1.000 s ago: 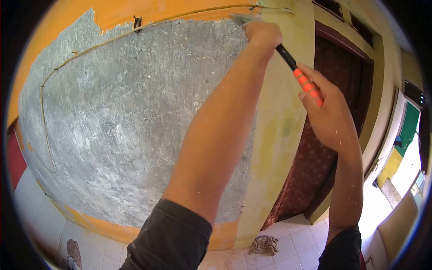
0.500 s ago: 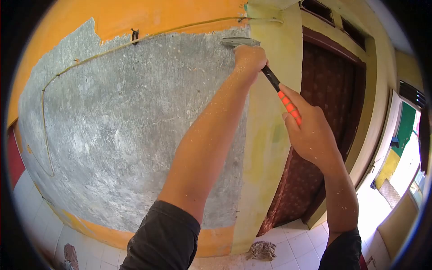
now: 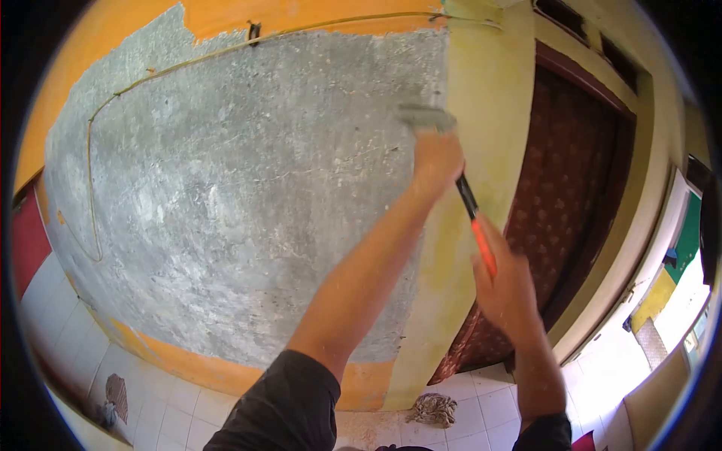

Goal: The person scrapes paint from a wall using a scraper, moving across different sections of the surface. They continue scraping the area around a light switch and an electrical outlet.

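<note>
A long-handled wall scraper [image 3: 427, 116] has its wide grey blade up against the bare grey wall [image 3: 248, 180], close to the yellow strip on the right. My left hand [image 3: 439, 159] is closed around the tool just behind the blade. Lower down, my right hand [image 3: 505, 289] grips the orange end of the black handle. Both hands and the blade are slightly blurred. Specks of dust dot my forearms.
Orange paint [image 3: 316, 15] borders the grey patch above and below. A thin cable [image 3: 203, 56] runs across the wall's upper part. To the right is a dark red-brown door [image 3: 579, 180]. A crumpled rag [image 3: 434, 410] lies on the white tiles [image 3: 481, 383].
The scraper and both hands have moved down the wall, away from the upper orange edge. The whole view has shifted, with the wall sitting a little higher and further right.
</note>
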`<action>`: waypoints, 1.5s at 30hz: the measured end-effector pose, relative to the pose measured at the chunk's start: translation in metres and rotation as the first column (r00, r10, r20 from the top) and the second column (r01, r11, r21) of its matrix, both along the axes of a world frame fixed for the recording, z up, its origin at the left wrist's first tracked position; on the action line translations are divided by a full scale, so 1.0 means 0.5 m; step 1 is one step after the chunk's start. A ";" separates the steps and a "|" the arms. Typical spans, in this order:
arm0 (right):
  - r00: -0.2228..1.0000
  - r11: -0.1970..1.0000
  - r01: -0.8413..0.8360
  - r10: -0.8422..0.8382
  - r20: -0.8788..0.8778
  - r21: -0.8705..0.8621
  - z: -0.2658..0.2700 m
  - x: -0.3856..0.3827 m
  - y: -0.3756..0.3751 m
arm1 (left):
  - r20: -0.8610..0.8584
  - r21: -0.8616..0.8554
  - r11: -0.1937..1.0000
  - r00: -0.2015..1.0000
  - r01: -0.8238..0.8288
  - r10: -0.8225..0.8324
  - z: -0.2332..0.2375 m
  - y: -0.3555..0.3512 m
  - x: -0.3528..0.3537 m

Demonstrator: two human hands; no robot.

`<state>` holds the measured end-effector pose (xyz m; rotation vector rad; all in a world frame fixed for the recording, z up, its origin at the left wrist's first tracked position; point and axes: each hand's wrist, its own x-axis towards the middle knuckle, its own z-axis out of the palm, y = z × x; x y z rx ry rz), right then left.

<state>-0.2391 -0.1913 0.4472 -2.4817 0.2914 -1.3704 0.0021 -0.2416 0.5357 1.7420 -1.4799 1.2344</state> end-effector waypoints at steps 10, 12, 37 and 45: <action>0.903 0.700 0.015 0.298 -0.311 0.714 -0.490 -0.041 0.132 | -0.883 -0.470 0.871 -0.098 0.147 -0.460 -0.638 0.217 -0.091; 0.874 0.742 0.015 0.316 -0.369 0.670 -0.570 -0.071 0.132 | -0.852 -0.480 0.877 -0.251 0.023 -0.460 -0.728 0.253 -0.110; 0.496 0.331 0.388 0.711 -0.498 0.860 -0.782 0.130 0.116 | -0.078 -0.585 0.604 -0.704 -0.541 -0.706 -1.068 0.422 -0.005; 0.347 0.386 0.330 0.799 -0.491 0.862 -0.804 0.139 -0.006 | -0.042 -0.589 0.487 -0.577 -0.646 -0.816 -1.083 0.340 -0.036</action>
